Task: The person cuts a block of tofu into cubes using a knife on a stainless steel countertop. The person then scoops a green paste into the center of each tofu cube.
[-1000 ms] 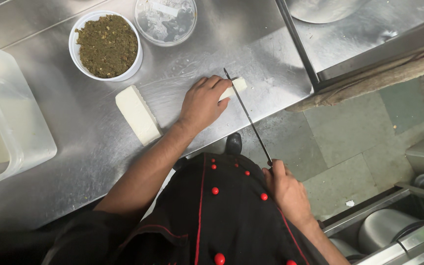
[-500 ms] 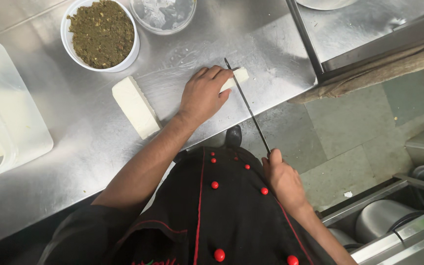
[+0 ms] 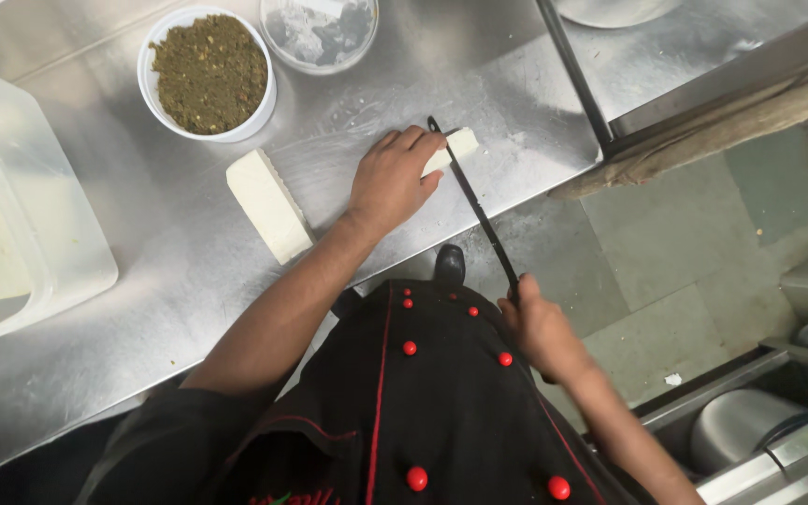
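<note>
1. Slicing is the step in hand, by my reading; your left hand (image 3: 393,180) lies flat, fingers pressed down and curled over a small white block (image 3: 451,150) on the steel counter (image 3: 142,309), pinning it rather than pinching it.

2. Your right hand (image 3: 540,327) is wrapped shut round the handle of a long thin knife (image 3: 474,201); the blade runs from that hand at about five o'clock up to its tip at about eleven o'clock, and crosses the block just beside your left fingertips.

3. The small block sits at roughly two o'clock from your left palm, its far end poking out past the blade; whether the edge is already in the block or only resting on it, I cannot tell.

4. Next move, as I judge it, calls for a steady draw of the blade with the fingertips tucked back, since they lie almost touching the steel.

5. A larger white slab (image 3: 268,206) lies at nine o'clock from your left hand, apart from it; a white bowl of green-brown crumbs (image 3: 208,70) stands at eleven o'clock; a clear tub (image 3: 11,234) sits at the far left.
</note>
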